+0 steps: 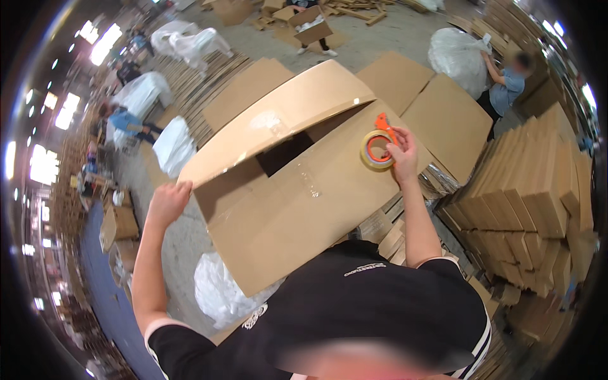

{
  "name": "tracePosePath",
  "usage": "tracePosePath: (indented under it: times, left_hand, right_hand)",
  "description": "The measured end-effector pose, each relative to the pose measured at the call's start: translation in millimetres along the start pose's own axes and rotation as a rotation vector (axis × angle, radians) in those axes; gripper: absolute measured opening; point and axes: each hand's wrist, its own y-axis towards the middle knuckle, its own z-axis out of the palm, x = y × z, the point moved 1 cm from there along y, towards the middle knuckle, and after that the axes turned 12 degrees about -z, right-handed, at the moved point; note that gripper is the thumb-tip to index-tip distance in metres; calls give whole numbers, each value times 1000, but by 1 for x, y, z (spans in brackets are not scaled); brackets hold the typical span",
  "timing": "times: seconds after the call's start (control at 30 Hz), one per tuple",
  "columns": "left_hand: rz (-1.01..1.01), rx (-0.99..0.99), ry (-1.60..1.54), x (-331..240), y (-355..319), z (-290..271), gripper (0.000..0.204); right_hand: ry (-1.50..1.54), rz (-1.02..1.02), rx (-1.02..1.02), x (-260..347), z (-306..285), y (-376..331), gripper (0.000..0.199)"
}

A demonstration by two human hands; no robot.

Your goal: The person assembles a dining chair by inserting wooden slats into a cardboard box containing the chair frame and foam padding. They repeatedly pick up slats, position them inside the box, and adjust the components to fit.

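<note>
A large brown cardboard box lies before me, its far top flap partly raised with a dark gap beneath. At the left corner of that flap, my left hand is closed on the cardboard edge. Over the right side of the box, my right hand grips an orange tape dispenser carrying a roll of clear yellowish tape. Strips of clear tape show on both the flap and the near panel.
Flat cardboard sheets spread beyond the box. Stacked folded cartons stand at the right. Plastic-wrapped bundles lie at the left, and clear plastic sits near my left arm. Other people work farther off, one holding a box.
</note>
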Motion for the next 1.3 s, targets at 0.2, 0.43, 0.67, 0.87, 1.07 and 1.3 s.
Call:
tracePosePath:
  times: [0.2, 0.43, 0.67, 0.87, 1.07, 1.3]
  left_hand:
    - [-136, -173, -66, -2, 11, 2, 27]
    - [-243, 46, -325, -78, -35, 76, 41]
    - [-455, -169, -559, -183, 83, 90, 70]
    - [-596, 64, -440, -242, 121, 101, 91]
    - [-743, 125, -441, -250, 119, 101, 85]
    - [-1171, 113, -408, -356, 166, 92, 93]
  right_hand:
    - [-2, -7, 3, -1, -2, 13, 51]
    - [100, 34, -35, 7, -14, 13, 51]
    - [165, 73, -77, 12, -20, 9, 49]
    - [248, 140, -81, 21, -31, 9, 49]
    - [-32, -129, 341, 68, -121, 125, 57]
    - [-790, -388, 1213, 51, -161, 300, 52]
